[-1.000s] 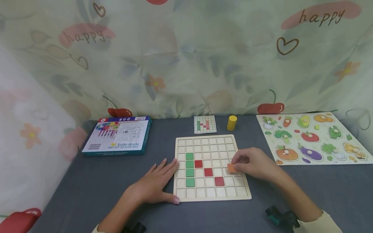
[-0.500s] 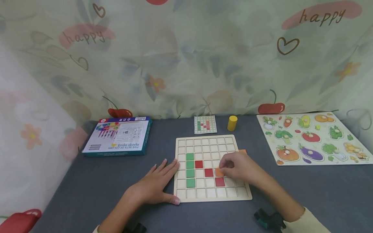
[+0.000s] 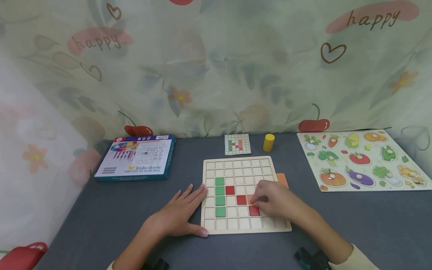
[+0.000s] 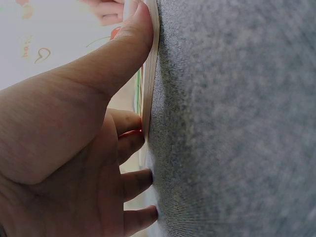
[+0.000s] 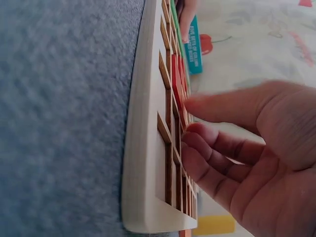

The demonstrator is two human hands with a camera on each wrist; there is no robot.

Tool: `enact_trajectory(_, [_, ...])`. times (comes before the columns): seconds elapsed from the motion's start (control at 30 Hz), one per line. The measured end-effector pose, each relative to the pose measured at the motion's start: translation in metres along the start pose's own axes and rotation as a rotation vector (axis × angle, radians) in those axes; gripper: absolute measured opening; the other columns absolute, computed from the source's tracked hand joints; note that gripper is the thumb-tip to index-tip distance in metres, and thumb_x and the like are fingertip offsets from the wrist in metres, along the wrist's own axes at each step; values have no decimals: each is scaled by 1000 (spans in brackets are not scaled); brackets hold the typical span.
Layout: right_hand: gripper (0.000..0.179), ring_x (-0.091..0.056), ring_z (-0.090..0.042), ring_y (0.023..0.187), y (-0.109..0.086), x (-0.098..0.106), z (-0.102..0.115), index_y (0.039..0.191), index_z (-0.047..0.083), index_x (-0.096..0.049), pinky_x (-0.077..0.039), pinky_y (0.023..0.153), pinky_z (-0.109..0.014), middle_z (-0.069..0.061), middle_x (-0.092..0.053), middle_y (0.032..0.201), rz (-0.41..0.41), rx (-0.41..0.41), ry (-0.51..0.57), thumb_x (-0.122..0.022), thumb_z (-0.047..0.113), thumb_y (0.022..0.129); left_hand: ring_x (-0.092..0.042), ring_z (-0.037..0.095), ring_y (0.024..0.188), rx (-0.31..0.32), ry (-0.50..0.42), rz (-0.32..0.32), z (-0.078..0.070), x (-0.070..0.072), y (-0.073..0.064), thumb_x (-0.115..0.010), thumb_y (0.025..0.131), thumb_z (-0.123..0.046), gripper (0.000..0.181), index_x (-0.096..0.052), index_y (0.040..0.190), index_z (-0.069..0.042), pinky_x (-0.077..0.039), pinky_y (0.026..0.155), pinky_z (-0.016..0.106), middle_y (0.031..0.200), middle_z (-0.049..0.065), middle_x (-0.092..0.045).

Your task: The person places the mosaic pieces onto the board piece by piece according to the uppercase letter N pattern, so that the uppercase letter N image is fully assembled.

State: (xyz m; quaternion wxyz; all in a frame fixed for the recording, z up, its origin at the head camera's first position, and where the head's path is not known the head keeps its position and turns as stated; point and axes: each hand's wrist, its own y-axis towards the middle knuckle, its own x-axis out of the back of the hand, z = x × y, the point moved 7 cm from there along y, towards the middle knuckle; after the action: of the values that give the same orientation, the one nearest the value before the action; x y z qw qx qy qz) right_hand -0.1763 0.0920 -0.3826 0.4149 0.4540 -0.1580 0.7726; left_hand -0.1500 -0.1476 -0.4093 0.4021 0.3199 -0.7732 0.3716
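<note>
A square wooden grid board (image 3: 239,164) lies on the table. Its cells hold a column of several green tiles (image 3: 220,190) and a diagonal of red tiles (image 3: 241,200). My left hand (image 3: 179,215) rests at the board's left side, fingers spread, thumb on the near-left corner. My right hand (image 3: 278,198) is over the board's right half, with thumb and fingertips at an orange tile (image 3: 250,199) beside the middle red tile. In the right wrist view the thumb and index finger pinch at this tile, which the hand partly hides.
More orange (image 3: 282,179) shows past the board's right edge. Behind the board are a small pattern card (image 3: 237,144) and a yellow cylinder (image 3: 268,143). A flat box (image 3: 136,157) lies at left, and a vegetable puzzle board (image 3: 364,161) at right.
My right hand has carried the orange tile left and slightly nearer, from the board's right part to the cell beside the middle red tile. The left hand stays put.
</note>
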Motion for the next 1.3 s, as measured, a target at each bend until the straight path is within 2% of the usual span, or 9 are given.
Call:
enact_trajectory(0.1, [16,-53,-1,72,-3,-1,0,85,17,-81,-49,64,-25,15,-57,81,23,8,-2,-77,2,83,-7,32,152,-2,-3,1,0,0,0,-71,77,-71,113,-20,162,-17,-11,116,61,167,-1,-16])
enact_trajectory(0.17, [16,-54,-1,74,-6,3,-4,86,17,-80,-50,66,-26,16,-58,82,4,-9,-17,-77,2,84,-7,32,152,-5,-3,0,-1,0,0,-71,77,-71,113,-20,162,-16,-11,116,61,167,-1,-16])
enact_trajectory(0.33, [11,-54,-8,74,-14,31,-29,92,13,-78,-48,65,-31,12,-60,81,-66,-147,-57,-77,5,85,-7,33,152,-6,-7,4,-1,0,0,-71,77,-70,112,-20,162,-16,-11,116,62,167,0,-16])
enact_trajectory(0.43, [11,-52,-11,72,-21,45,-50,94,10,-76,-47,63,-32,7,-60,81,-81,-227,-86,-80,6,84,-7,32,152,-3,-7,7,-1,0,-1,-71,77,-70,113,-20,162,-16,-10,116,62,167,-1,-16])
enact_trajectory(0.67, [13,-52,-15,73,-27,46,-77,93,7,-73,-46,65,-36,2,-60,82,-87,-277,-130,-80,8,82,-6,32,152,4,8,8,1,1,-1,-70,76,-72,114,-20,162,-17,-11,116,62,167,-1,-16])
enact_trajectory(1.03, [18,-50,-15,71,-28,45,-84,88,9,-66,-43,62,-34,2,-57,80,-32,-350,-68,-83,10,80,-7,32,152,3,-1,2,0,1,0,-71,76,-71,113,-20,162,-17,-11,116,62,167,-1,-16])
enact_trajectory(1.3, [19,-52,-13,69,-29,46,-76,87,11,-66,-45,62,-32,5,-56,74,-45,-306,-42,-81,4,78,-7,33,152,-6,1,-8,0,-1,0,-71,76,-72,114,-21,162,-17,-11,116,62,167,0,-16])
